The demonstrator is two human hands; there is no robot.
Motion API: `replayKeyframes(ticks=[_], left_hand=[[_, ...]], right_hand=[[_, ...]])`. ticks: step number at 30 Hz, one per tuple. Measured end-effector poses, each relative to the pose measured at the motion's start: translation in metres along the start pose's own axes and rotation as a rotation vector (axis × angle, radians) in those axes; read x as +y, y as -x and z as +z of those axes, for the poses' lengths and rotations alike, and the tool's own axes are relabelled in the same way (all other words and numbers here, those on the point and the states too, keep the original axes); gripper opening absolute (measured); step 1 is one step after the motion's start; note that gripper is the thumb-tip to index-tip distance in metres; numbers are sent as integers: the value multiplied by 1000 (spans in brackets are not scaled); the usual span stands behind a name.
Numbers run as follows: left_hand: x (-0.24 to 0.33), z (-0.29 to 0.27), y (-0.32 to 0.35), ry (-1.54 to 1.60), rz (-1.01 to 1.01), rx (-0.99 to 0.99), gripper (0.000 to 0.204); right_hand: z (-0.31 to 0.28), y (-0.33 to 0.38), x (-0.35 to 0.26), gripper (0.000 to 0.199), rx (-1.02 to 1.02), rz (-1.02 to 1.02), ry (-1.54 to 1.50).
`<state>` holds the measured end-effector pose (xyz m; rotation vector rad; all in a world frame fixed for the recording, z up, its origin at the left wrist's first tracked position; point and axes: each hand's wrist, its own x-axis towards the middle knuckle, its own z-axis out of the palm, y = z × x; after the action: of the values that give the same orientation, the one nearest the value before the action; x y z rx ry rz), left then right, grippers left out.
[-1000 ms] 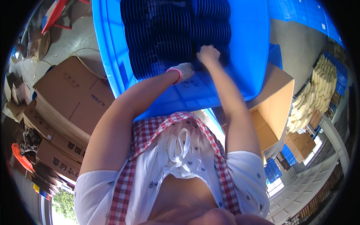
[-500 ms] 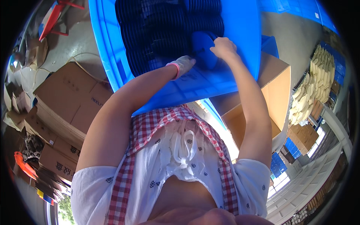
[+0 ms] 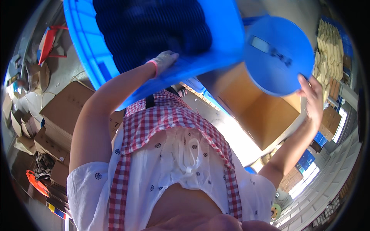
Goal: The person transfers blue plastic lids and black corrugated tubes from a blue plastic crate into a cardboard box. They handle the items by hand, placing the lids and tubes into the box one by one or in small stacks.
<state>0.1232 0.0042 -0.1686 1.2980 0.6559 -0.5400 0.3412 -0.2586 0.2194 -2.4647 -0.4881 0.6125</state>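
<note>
Two hands, split: your right hand [image 3: 313, 101] pinches a blue round disc [image 3: 278, 54] by its lower rim, w/ fingers closed on it, above the cardboard box [image 3: 256, 109]. Gloved left hand [image 3: 165, 61] lies flat on the blue crate [image 3: 227, 42]. Risk: edge-only hold, disc may slip.

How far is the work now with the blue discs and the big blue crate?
Done: one round blue disc is out of the blue crate, held up at its edge by the right hand over a cardboard box. In hand: the gloved left hand rests on the crate's rim. Left: dark stacked pieces fill the crate, so most of the work seems to remain.
</note>
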Motion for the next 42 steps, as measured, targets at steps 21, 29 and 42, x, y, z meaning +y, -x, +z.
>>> replayKeyframes(ticks=[21, 29, 42], left_hand=[[41, -29, 35, -478, 27, 174, 30], [52, -14, 28, -550, -83, 73, 35], [70, 3, 17, -499, -105, -91, 35]], right_hand=[[281, -93, 266, 41, -632, 427, -117], [288, -95, 270, 37, -368, 142, 121], [227, -74, 305, 28, -495, 287, -390]])
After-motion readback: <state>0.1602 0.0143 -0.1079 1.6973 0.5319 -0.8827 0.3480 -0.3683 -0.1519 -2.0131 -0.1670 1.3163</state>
